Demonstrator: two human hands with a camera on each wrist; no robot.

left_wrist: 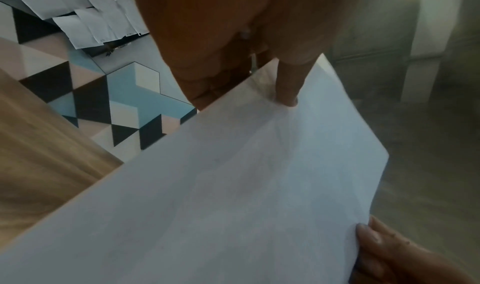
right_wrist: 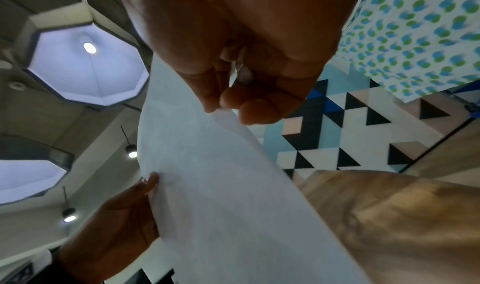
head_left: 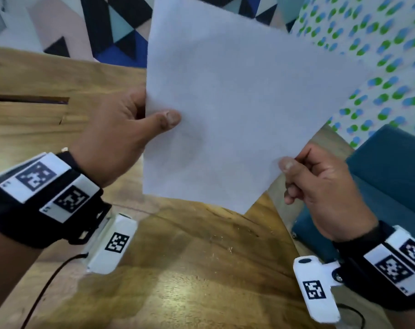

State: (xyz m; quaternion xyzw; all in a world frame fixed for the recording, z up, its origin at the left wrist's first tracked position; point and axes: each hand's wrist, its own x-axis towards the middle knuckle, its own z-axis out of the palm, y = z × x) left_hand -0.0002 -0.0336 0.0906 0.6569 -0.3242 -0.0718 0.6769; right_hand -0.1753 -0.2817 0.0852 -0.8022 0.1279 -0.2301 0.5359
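While in both hands (head_left: 116, 134) (head_left: 325, 193), paper sheet (head_left: 237, 103), long axis forward.

Matt white paper held over grained, lightly glossed wood.
The sheet of paper (head_left: 237, 110) is seen as thin, smooth, matt and white, with faint creases. Below the sheet, the table (head_left: 189, 269) is shown in grained brown wood with a soft sheen and fine scratches. To either side of the sheet, wristbands (head_left: 16, 217) of black cloth are fitted with matt white plastic blocks (head_left: 45, 176). Beyond the sheet, smooth, lightly glossy floor tiles (head_left: 121, 27) are visible.
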